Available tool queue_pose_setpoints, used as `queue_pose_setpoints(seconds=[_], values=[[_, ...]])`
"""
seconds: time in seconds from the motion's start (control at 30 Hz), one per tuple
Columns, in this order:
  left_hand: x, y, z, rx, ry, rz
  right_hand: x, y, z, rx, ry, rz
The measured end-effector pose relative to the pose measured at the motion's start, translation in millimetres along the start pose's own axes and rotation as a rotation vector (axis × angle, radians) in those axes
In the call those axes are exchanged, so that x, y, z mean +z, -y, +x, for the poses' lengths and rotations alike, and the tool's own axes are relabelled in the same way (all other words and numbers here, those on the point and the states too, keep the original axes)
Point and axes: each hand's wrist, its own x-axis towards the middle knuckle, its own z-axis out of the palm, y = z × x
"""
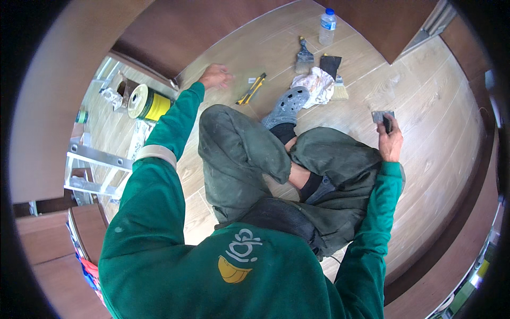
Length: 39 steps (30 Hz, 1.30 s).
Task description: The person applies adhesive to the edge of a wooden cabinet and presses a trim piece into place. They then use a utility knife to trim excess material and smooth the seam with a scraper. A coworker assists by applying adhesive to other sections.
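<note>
My right hand [389,139] grips a small dark grey rectangular tool or block [381,117] at the right, beside my knee. My left hand [215,75] is held out at the upper left, blurred, with loosely spread fingers and nothing visible in them. To its right a yellow-and-black utility knife [252,89] lies on the wooden floor [430,122]. Beyond my crossed legs are a grey clog [287,106] on my foot, a crumpled white rag [317,87], a paintbrush [304,58], another brush [338,91] and a dark item [331,65] beside the rag.
A water bottle [328,29] stands at the back. Brown wooden panels [175,24] border the floor. At the left lie a large spool [154,102] with yellow winding, an aluminium ladder [98,159] and small loose items. A curved brown edge runs along the right.
</note>
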Motion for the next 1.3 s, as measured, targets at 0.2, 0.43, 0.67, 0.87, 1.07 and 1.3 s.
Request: queue_pose_setpoints(seconds=[0.2,0.43,0.67,0.87,1.07,1.3], values=[[3.4,103.8,50.9,0.392,-0.081,-0.198,-4.4,-13.6,-2.7,-0.058,-0.177,-0.055],[87.7,50.4,11.5,0.267,0.051,0.114,-31.4,82.9,-17.9,-0.08,-0.215,0.376],[60.8,9.7,-46.7,0.266,0.043,0.122,-86.9,308.0,-54.7,-0.655,-0.287,0.433],[61.7,24.0,-46.8,0.271,-0.039,0.001,-96.7,443.6,-36.0,-1.275,-0.583,0.093],[68.6,29.9,-40.6,0.283,-0.094,0.008,-95.0,500.5,-15.1,-1.679,-0.665,-0.064],[78.9,39.1,-29.1,0.337,-0.129,-0.066,-83.2,524.4,-13.7,-1.833,-0.671,-0.196]])
